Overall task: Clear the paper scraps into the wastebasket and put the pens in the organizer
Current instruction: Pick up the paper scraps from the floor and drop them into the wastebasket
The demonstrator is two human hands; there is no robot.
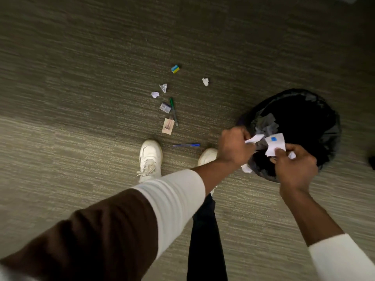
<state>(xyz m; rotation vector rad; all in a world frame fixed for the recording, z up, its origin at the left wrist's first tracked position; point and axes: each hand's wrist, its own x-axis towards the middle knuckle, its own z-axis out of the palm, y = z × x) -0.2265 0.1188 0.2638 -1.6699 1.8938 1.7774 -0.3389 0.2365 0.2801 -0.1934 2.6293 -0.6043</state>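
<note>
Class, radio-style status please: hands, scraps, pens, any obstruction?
Left hand and right hand gripping paper scraps over the wastebasket. Three crumpled scraps, green pen, blue pen still on carpet. Nothing blocking.

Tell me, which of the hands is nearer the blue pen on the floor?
The left. The left hand holds paper scraps just right of the blue pen, at the wastebasket's near rim. The right hand is farther right, over the wastebasket, holding a white scrap.

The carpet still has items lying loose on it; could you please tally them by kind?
Crumpled white paper scraps: 3
Pens, green and blue: 2
Flat tan paper piece: 1
Small boxes, blue-yellow and clear: 2
Total: 8
</note>
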